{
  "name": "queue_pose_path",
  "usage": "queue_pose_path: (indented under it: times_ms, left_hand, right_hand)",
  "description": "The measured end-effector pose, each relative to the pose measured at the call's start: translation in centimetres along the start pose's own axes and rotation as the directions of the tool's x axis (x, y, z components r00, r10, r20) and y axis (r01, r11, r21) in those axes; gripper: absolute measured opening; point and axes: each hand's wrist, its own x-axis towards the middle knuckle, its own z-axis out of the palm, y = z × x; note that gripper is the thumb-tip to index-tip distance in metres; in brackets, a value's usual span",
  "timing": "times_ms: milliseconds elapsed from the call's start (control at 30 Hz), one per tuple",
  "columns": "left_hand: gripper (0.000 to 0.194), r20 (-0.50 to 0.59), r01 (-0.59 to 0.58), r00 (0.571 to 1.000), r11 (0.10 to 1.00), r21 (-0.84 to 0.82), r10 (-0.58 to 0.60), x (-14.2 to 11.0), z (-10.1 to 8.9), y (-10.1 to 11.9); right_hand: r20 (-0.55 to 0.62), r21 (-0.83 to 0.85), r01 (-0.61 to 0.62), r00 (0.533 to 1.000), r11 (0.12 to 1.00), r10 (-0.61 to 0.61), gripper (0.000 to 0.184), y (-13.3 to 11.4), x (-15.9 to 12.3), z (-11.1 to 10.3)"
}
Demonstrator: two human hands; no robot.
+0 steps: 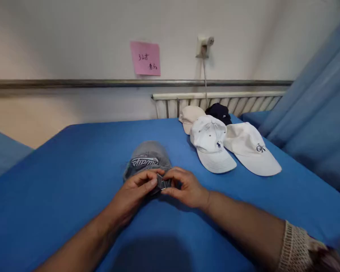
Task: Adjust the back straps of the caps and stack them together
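Observation:
A faded grey baseball cap (149, 153) with white lettering lies on the blue-covered surface, its strap side toward me. My left hand (140, 189) pinches the cap's back strap between thumb and fingers. From the other side, my right hand (185, 187) is closed on the same strap beside a small metal buckle (163, 184). The buckle sits between the two hands. Part of the strap and the cap's near edge are hidden behind my fingers.
To the right lie a white cap (211, 132) with a small horse logo, another white cap (248, 141), a cream cap (191, 113) and a dark navy cap (218, 112). Behind stand a radiator (243, 100) and a wall with a pink note (146, 58). A blue curtain (314, 94) hangs at right.

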Motion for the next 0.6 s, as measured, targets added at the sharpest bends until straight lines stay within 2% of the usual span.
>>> queue_pose_path:
  times_ms: [333, 600]
  left_hand:
    - [0.026, 0.022, -0.045, 0.999, 0.995, 0.087, 0.043, 0.15, 0.05, -0.07]
    - [0.02, 0.046, -0.077, 0.997, 0.979, 0.187, 0.069, 0.36, -0.18, -0.16]
  right_hand:
    - [-0.043, 0.028, -0.005, 0.999, 1.0, 0.006, 0.02, 0.2, -0.09, 0.18]
    - [-0.038, -0.013, 0.071, 0.997, 0.997, -0.071, 0.021, -0.14, -0.09, 0.28]
